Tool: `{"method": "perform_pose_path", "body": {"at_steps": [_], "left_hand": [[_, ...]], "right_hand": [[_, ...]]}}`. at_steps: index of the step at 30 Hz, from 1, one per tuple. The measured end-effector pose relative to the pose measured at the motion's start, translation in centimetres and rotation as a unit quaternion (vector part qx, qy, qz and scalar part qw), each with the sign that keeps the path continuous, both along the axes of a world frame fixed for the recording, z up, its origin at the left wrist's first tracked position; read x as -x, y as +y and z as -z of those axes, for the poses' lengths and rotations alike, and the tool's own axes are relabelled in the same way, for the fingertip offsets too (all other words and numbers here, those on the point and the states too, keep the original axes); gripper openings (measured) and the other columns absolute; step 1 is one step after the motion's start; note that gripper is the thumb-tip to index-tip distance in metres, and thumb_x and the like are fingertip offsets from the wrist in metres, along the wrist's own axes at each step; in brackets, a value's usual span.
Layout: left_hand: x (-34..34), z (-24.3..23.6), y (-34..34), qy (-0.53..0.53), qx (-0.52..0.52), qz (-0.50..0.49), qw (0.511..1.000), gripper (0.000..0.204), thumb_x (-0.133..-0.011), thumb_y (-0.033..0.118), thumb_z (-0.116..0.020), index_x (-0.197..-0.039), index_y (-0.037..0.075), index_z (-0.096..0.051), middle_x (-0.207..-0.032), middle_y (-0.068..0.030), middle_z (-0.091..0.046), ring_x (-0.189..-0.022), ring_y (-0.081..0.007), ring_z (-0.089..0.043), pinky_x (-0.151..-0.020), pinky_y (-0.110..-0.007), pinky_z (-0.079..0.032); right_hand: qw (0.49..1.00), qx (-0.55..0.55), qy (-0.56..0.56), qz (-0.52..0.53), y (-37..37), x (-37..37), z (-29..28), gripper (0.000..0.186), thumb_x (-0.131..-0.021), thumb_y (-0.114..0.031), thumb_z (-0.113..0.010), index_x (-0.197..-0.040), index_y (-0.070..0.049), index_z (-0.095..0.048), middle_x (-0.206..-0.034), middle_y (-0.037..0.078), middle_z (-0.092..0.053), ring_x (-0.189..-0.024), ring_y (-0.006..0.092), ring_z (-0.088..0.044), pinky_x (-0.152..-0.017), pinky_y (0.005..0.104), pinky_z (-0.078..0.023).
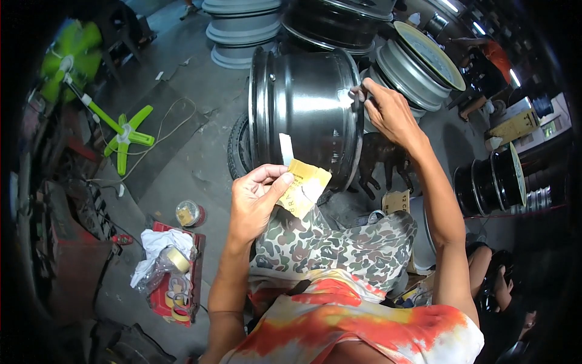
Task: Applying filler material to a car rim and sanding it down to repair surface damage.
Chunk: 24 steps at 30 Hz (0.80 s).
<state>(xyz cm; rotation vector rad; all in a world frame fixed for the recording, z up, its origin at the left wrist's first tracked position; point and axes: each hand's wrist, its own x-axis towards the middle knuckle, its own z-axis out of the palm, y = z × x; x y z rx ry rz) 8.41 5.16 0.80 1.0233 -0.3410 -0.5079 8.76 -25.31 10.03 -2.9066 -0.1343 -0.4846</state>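
My left hand (260,194) grips a torn piece of yellow sandpaper (309,185) between thumb and fingers, in front of a glossy black wheel rim (303,103) that stands on its side. A white strip (285,145) shows on the rim's lower left, just above the sandpaper. My right hand (391,112) is at the rim's right edge, fingers curled with the tips at the flange; whether they hold anything is too small to tell. A tire (238,145) lies partly hidden behind the rim. My camouflage-clad legs (333,246) are below.
Stacked rims (239,30) stand behind, more (488,185) at right. A dark dog (382,164) is beside the rim. A green fan (124,136), cord, round can (188,213) and red tray (191,285) of tape rolls are at left. Other people (497,64) are at right.
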Motion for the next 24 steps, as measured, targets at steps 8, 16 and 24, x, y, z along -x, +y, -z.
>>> {"method": "perform_pose_path", "body": {"at_steps": [8, 16, 24], "left_hand": [[-0.5, 1.2, 0.3, 0.023, 0.018, 0.003, 1.0, 0.017, -0.095, 0.0, -0.063, -0.109, -0.01, -0.064, -0.095, -0.0123, -0.07, -0.084, -0.0112, -0.068, -0.076, -0.024, -0.056], [-0.6, 0.9, 0.1, 0.02, -0.009, 0.015, 1.0, 0.017, -0.095, 0.0, -0.062, -0.109, -0.01, -0.063, -0.094, -0.0126, -0.071, -0.083, -0.0113, -0.069, -0.075, -0.023, -0.055], [-0.5, 1.3, 0.3, 0.013, -0.009, 0.017, 1.0, 0.017, -0.096, 0.001, -0.061, -0.109, -0.01, -0.063, -0.094, -0.0131, -0.071, -0.084, -0.0121, -0.069, -0.074, -0.024, -0.056]], "right_hand": [[0.966, 0.253, -0.03, 0.029, 2.2, -0.2, 3.4, 0.016, -0.086, -0.004, -0.055, -0.102, -0.002, -0.053, -0.119, 0.02, -0.065, -0.066, 0.0315, -0.07, -0.057, 0.0396, -0.055], [0.983, 0.175, 0.027, 0.05, 3.8, 4.3, 4.7, 0.02, -0.084, -0.004, -0.055, -0.104, -0.002, -0.053, -0.133, 0.02, -0.059, -0.066, 0.0344, -0.069, -0.06, 0.0423, -0.057], [0.992, 0.122, -0.033, 0.018, 1.4, 0.1, 2.4, 0.037, -0.084, -0.003, -0.056, -0.121, -0.004, -0.057, -0.112, 0.015, -0.066, -0.082, 0.0399, -0.066, -0.071, 0.0479, -0.053]]}}
